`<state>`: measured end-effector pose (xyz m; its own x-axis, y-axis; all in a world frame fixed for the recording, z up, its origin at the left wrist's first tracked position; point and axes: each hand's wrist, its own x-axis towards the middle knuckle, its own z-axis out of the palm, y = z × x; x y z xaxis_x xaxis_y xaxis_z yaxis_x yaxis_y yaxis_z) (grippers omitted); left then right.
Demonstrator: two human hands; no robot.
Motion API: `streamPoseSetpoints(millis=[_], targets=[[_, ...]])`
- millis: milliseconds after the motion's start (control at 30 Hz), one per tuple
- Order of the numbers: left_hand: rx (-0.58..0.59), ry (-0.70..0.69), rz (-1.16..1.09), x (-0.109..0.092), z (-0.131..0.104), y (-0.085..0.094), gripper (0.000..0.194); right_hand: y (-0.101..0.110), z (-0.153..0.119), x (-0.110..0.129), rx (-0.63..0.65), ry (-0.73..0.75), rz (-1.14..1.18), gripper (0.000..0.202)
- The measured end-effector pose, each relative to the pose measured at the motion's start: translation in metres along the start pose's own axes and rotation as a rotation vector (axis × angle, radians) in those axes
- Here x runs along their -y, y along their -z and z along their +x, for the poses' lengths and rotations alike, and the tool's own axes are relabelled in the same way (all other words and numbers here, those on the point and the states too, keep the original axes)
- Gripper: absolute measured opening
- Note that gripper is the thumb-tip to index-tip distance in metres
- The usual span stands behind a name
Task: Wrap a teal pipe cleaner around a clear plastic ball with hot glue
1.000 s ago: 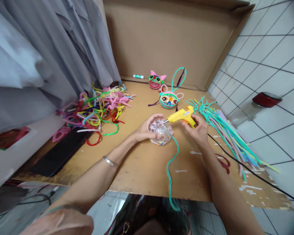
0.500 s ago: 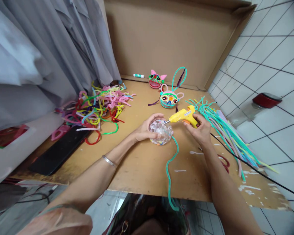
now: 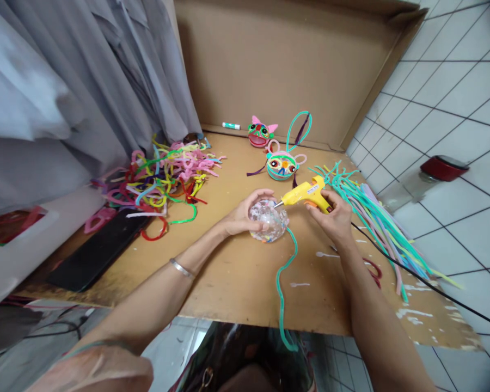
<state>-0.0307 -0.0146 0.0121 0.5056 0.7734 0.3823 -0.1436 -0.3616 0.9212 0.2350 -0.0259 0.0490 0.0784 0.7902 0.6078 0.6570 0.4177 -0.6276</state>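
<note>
My left hand [image 3: 249, 213] is closed round a clear, round ball [image 3: 271, 222] with coloured bits in or on it, fingers behind and thumb across its front. A yellow glue gun [image 3: 304, 195] is gripped in my right hand [image 3: 332, 218], its metal nozzle pointing left and down at the ball's upper side. Whether the tip touches the ball I cannot tell. From the ball's right side a turquoise pipe cleaner [image 3: 281, 288] runs down over the table's front edge. Behind the ball stands a decorated face ornament [image 3: 281, 167] with pink ears and a turquoise loop.
Coloured pipe cleaners [image 3: 167, 174] lie tangled at left beside a black flat object [image 3: 96, 253]. Straight pipe cleaners [image 3: 379, 228] lie right, near red-handled scissors [image 3: 373, 272] and the glue gun's black cord [image 3: 416, 277]. Another ornament [image 3: 259, 133] and a glue stick [image 3: 231, 126] are at the back.
</note>
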Motion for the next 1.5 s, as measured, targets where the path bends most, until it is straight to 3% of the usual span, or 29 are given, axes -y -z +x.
streamPoseSetpoints(millis=[1033, 1500], targets=[[0.012, 0.005, -0.016, 0.0003, 0.0000, -0.0008, 0.095, -0.0038, -0.0008, 0.0064, -0.013, -0.101, 0.053, 0.040], [0.012, 0.007, -0.008, 0.0001, 0.0000, -0.0004, 0.094, -0.0065, -0.0025, 0.0084, -0.038, -0.046, 0.015, 0.032]])
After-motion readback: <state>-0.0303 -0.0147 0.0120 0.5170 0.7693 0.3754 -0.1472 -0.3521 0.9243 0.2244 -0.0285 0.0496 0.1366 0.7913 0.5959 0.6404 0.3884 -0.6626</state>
